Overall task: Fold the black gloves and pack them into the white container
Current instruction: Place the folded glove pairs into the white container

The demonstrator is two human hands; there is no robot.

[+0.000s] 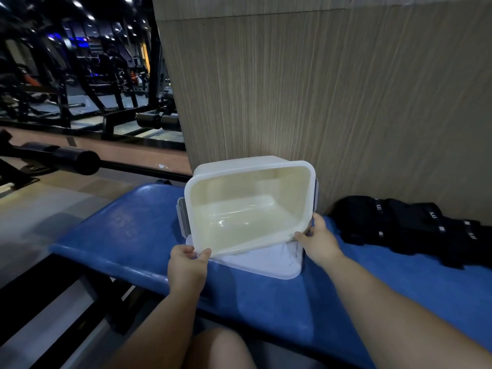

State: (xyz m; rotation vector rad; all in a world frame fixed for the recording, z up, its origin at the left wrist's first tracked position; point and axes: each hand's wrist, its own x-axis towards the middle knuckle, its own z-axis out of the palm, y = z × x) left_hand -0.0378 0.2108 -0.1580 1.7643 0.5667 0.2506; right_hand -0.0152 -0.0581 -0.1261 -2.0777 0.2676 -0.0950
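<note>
Head view: white container was tilted up, open mouth facing the camera, inside empty. Its near edge was lifted above the lid, which lay flat on the blue padded table. Grey latches showed on the container's left and right sides.

Left hand pinched the container's near-left rim corner, thumb on top of the rim, fingers curled under. Right hand gripped the near-right corner, fingers closed around the rim by the grey latch.

Black gloves lay in a loose pile on the table to the right, well apart from the container, against the wood-grain wall panel. White tags with lettering were visible on them; not folded, none in the container.

Far left: dark gym machines and a black barbell, dimly lit. A bare knee sat at the near edge.
</note>
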